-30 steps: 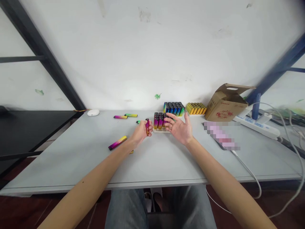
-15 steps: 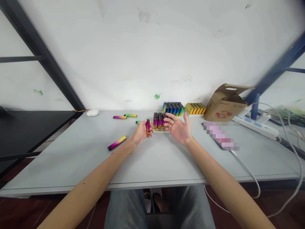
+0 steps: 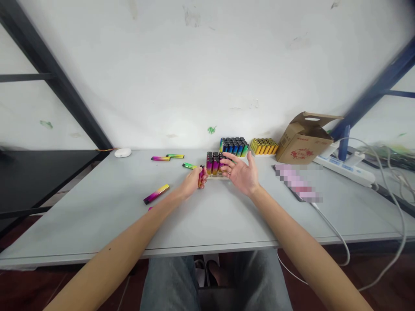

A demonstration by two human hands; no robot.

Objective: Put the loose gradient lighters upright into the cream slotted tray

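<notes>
The purple-gold cylinder (image 3: 201, 177) is held in my left grip (image 3: 192, 182); at three o'clock, my right grip (image 3: 243, 176), spread wide, partly hides the tray (image 3: 214, 177); carton (image 3: 303, 144) at two o'clock.

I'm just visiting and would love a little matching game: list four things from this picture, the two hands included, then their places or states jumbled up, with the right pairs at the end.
1. Left hand
2. Right hand
3. Cardboard box
4. Small white case

A. Beside the yellow pieces, top flap raised
B. Fingers spread, palm showing
C. Towards the left end of the table, near the wall
D. Closed around a purple-and-yellow piece

Pairs: 1-D, 2-B, 3-A, 4-C
</notes>
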